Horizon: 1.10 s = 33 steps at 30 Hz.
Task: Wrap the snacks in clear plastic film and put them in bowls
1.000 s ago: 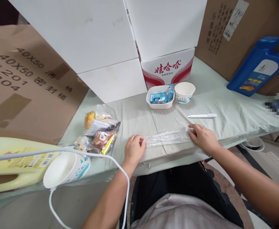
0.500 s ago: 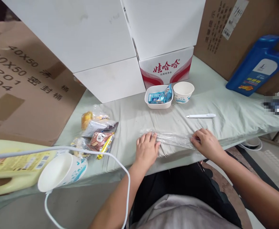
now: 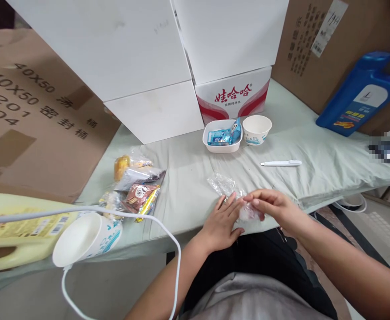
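A crumpled clear plastic bag (image 3: 223, 183) lies on the cloth near the front edge, folded over at its right end. My left hand (image 3: 222, 221) rests palm down on it, fingers stretched out flat. Close against those fingertips, my right hand (image 3: 276, 209) is closed on the gathered right part of the bag, its thumb and fingers pinching the film. Both hands partly hide the bag. Beyond my right hand lies a white utility knife (image 3: 281, 163).
A white dish (image 3: 222, 149) with blue packets stands beside a paper cup (image 3: 256, 129). Wrapped snacks (image 3: 138, 191), another paper cup (image 3: 81, 240), a white cable (image 3: 121, 208) and a yellow jug (image 3: 25, 231) are on the left. Boxes (image 3: 155, 115) line the back; a blue bottle (image 3: 358, 98) stands right.
My right hand has moved left to meet my left hand, folding the stretched-out bag over. The left hand has shifted slightly right and nearer to me.
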Each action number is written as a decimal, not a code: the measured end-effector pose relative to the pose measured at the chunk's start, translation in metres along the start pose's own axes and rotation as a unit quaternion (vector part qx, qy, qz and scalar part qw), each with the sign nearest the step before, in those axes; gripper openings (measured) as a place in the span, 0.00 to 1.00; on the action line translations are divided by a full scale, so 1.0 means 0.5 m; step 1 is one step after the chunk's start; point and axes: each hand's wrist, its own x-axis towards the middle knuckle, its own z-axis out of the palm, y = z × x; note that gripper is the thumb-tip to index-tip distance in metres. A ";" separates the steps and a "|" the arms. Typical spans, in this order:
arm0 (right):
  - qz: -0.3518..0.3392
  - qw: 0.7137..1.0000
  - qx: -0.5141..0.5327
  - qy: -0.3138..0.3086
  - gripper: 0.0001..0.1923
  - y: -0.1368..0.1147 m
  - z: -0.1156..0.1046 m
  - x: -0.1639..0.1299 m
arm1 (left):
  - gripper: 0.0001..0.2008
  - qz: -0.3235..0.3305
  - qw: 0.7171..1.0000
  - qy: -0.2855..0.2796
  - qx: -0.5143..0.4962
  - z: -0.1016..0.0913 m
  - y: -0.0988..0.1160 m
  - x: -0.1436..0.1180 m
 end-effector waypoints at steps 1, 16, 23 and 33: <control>0.002 1.000 0.013 -0.003 0.19 -0.009 0.001 0.024 | 0.42 -0.010 1.000 0.012 -0.020 -0.005 -0.003 0.000; 0.168 0.977 0.010 -0.127 0.17 0.008 0.017 0.292 | 0.26 -0.135 0.975 0.131 -0.117 -0.001 -0.003 0.014; 0.148 0.977 0.008 -0.152 0.23 0.023 0.009 0.285 | 0.08 -0.195 0.931 0.279 -0.134 -0.043 -0.040 0.011; 0.075 0.987 0.089 -0.110 0.29 0.034 0.001 0.269 | 0.07 -0.331 0.937 0.093 -0.055 -0.137 -0.192 0.127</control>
